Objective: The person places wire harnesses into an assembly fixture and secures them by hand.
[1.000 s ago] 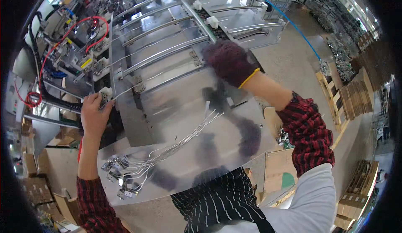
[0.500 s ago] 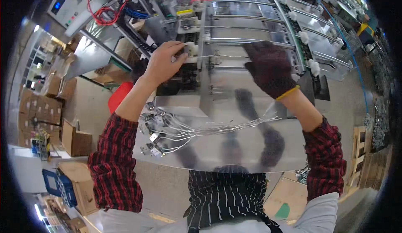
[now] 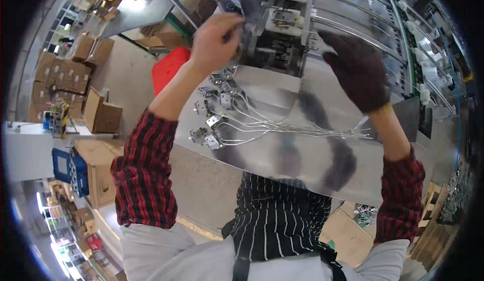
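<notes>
Factory floor with stacked cardboard boxes. Bare left hand pinches a fitting at the metal frame; gloved right hand lies flat and open on the shiny metal panel. Loose wire connectors could snag if the panel slides.

Cardboard boxes, red bin

**Bare hand climbs to the frame top, view swings left**

A second ago the bare left hand gripped the machine's left edge, low down. It has since risen to pinch a part at the frame's top. The gloved right hand slid right across the shiny metal sheet. Stacked cardboard boxes and a red bin came into view.
</notes>
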{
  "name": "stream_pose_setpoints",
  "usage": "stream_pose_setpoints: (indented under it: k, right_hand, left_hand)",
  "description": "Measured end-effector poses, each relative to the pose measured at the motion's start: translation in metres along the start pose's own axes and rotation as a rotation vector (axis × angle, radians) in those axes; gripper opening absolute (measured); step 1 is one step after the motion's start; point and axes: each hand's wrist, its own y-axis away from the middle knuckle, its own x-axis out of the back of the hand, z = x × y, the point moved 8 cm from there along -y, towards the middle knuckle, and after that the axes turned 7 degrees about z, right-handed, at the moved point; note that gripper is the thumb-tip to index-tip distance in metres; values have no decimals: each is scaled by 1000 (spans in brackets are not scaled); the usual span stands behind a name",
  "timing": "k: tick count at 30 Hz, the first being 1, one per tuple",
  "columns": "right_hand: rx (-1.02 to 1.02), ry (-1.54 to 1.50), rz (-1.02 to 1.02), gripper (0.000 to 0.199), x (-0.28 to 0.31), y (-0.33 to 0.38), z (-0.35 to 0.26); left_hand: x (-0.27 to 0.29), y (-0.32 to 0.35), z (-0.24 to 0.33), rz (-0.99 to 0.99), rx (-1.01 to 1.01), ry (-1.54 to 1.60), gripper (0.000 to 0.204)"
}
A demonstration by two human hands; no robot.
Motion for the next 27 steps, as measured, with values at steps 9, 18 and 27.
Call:
stream_pose_setpoints:
  k: [9, 18, 27]
  right_hand:
    - [68, -479, -347, 44, -51, 89, -119]
    - [-244, -173, -437, 36, -121, 85, -140]
    - [-267, -112, -420, 20, -107, 106, -96]
  left_hand:
    - [-45, 132, -18, -572, 241, -273, 37]
    - [18, 84, 16, -600, 277, -437, 40]
    - [238, 73, -63, 70, 276, -748, 37]
